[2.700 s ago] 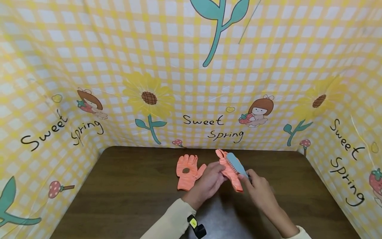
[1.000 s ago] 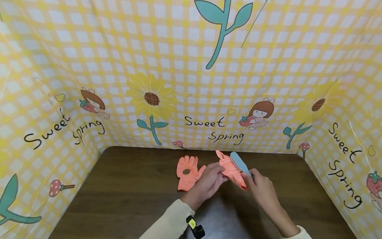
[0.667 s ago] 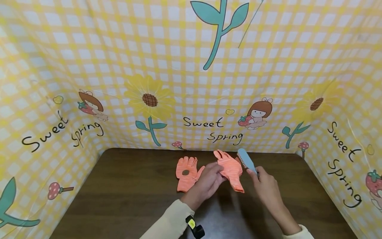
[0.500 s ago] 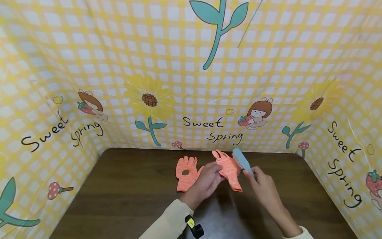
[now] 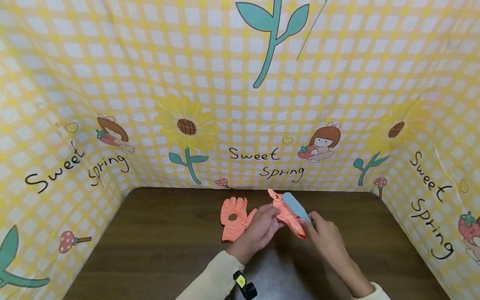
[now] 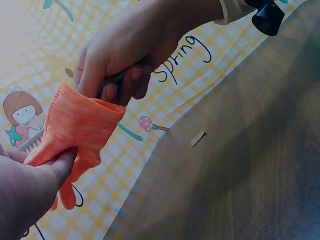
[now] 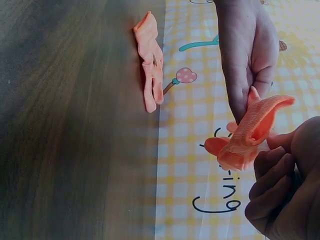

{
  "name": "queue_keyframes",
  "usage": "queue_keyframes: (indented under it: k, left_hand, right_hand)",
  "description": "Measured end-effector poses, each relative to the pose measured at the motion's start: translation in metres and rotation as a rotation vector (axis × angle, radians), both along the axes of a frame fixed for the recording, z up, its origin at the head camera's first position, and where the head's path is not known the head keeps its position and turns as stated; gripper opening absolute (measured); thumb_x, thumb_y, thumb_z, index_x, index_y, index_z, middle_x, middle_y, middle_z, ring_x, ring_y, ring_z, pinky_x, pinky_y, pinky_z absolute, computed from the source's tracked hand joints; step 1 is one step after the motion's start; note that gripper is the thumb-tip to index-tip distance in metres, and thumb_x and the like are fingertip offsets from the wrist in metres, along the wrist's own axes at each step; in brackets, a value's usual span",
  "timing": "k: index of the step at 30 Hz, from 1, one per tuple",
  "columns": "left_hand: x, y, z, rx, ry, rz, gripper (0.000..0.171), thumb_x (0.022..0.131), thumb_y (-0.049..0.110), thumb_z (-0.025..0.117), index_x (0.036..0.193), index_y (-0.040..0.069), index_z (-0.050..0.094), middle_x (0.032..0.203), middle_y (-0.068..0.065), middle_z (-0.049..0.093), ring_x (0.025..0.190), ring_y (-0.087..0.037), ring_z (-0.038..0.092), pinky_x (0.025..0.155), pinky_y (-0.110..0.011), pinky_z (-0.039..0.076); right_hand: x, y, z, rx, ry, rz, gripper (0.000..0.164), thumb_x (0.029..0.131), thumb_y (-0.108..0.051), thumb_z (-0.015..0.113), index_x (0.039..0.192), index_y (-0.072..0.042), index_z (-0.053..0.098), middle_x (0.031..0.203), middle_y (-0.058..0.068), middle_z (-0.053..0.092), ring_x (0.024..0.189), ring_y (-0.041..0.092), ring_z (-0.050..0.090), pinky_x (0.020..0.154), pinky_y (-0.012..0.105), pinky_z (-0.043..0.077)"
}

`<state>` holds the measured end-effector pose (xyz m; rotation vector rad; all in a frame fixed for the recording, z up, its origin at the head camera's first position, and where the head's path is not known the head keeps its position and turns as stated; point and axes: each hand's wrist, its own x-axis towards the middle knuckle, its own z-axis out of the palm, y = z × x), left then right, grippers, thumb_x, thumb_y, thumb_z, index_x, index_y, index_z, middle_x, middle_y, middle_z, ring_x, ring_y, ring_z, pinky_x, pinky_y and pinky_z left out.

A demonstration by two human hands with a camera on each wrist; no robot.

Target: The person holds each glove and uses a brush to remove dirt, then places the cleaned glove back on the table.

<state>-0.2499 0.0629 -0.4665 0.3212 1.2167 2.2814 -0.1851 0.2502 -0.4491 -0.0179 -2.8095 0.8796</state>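
Note:
In the head view my left hand (image 5: 260, 227) pinches an orange knit glove (image 5: 293, 226) above the table, thumb on top of the fabric. My right hand (image 5: 325, 233) grips the handle of a light blue brush (image 5: 294, 204), whose bristles lie against the glove. The left wrist view has the glove's cuff (image 6: 82, 117) gaping toward the right hand, and bristles (image 6: 32, 143) show behind it. A second orange glove (image 5: 231, 229), with a dark round spot on its palm, lies flat to the left, partly behind my left wrist.
The dark wooden table (image 5: 157, 250) carries everything. Yellow checked cloth (image 5: 240, 104) walls it in at the back and both sides. A black strap with a small device (image 5: 245, 285) sits on my left sleeve.
The brush moves off the glove to the right, then back left and down onto its middle. The held glove turns and folds under it. The flat glove stays in place.

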Motion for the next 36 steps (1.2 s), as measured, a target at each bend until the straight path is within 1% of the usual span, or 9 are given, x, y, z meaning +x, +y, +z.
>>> queue_keyframes:
  k: [3,8,19,27,31,36]
  left_hand:
    - [0.000,0.000,0.001,-0.014,-0.005,0.003,0.049,0.107,0.007,0.033,0.156,-0.003,0.033,0.160,-0.018,0.040,0.143,-0.028,0.045,0.120,-0.053,0.033]
    - [0.000,0.000,0.000,-0.011,0.002,0.008,0.049,0.107,0.006,0.034,0.154,-0.003,0.035,0.159,-0.018,0.042,0.141,-0.029,0.047,0.120,-0.054,0.034]
    - [-0.001,0.002,0.000,-0.004,-0.006,-0.004,0.047,0.108,0.007,0.035,0.154,-0.003,0.036,0.158,-0.017,0.043,0.142,-0.029,0.047,0.120,-0.054,0.034]
    - [0.000,0.002,0.000,-0.004,0.004,-0.004,0.048,0.107,0.005,0.034,0.154,-0.004,0.034,0.160,-0.018,0.040,0.143,-0.028,0.044,0.121,-0.056,0.031]
    - [-0.001,0.000,0.000,0.024,0.021,0.004,0.049,0.106,0.003,0.033,0.154,-0.006,0.033,0.160,-0.019,0.038,0.142,-0.026,0.043,0.121,-0.057,0.030]
    - [-0.005,-0.005,0.001,0.070,0.060,0.029,0.052,0.104,-0.001,0.029,0.155,-0.009,0.030,0.163,-0.024,0.031,0.143,-0.024,0.039,0.123,-0.059,0.026]
  right_hand:
    - [-0.001,0.001,0.001,-0.016,0.002,-0.009,0.027,0.103,-0.034,0.060,0.111,-0.008,0.066,0.065,-0.002,0.052,0.057,0.014,0.045,0.053,0.029,0.035]
    - [-0.002,0.001,0.001,-0.033,0.004,-0.027,0.034,0.103,-0.042,0.059,0.109,-0.010,0.066,0.067,-0.002,0.054,0.061,0.015,0.048,0.056,0.030,0.037]
    - [-0.003,0.003,-0.001,-0.038,0.001,-0.061,0.034,0.104,-0.041,0.058,0.107,-0.008,0.064,0.066,0.000,0.051,0.059,0.015,0.047,0.055,0.029,0.036]
    - [-0.004,0.004,-0.001,-0.049,-0.017,-0.073,0.037,0.104,-0.042,0.057,0.109,-0.006,0.064,0.068,0.001,0.053,0.060,0.016,0.048,0.055,0.030,0.037]
    - [-0.007,0.010,0.000,-0.040,-0.002,-0.089,0.040,0.104,-0.042,0.058,0.111,-0.004,0.065,0.070,0.004,0.055,0.063,0.020,0.051,0.057,0.032,0.039]
    - [-0.007,0.019,0.001,-0.050,0.019,-0.116,0.038,0.104,-0.040,0.058,0.110,-0.003,0.064,0.072,0.005,0.055,0.065,0.021,0.051,0.058,0.033,0.040]
